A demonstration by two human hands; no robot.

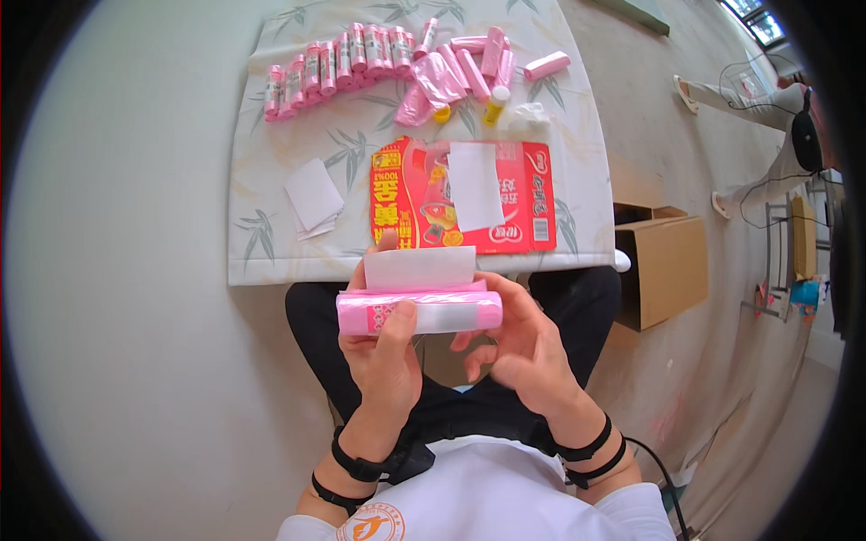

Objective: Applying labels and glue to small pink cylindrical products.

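Observation:
A pink plastic bag roll (492, 311) lies crosswise above my lap, near the table's front edge. My left hand (388, 361) is closed on it, its thumb pressed on the front. A white paper strip (419, 268) stands up behind the roll, and a printed label with a pale part shows across the roll's front. At the roll's right end is my right hand (532, 347), fingers apart and partly curled, the index finger reaching behind the roll. Whether that finger touches the roll is hidden.
On the patterned tablecloth (271, 194) lie a flattened red package (419, 194) with a white paper strip (476, 185) on it, and white slips (314, 197). Beyond are labelled pink rolls (329, 68), unlabelled rolls (492, 54) and a glue bottle (494, 106). A cardboard box (667, 270) stands right.

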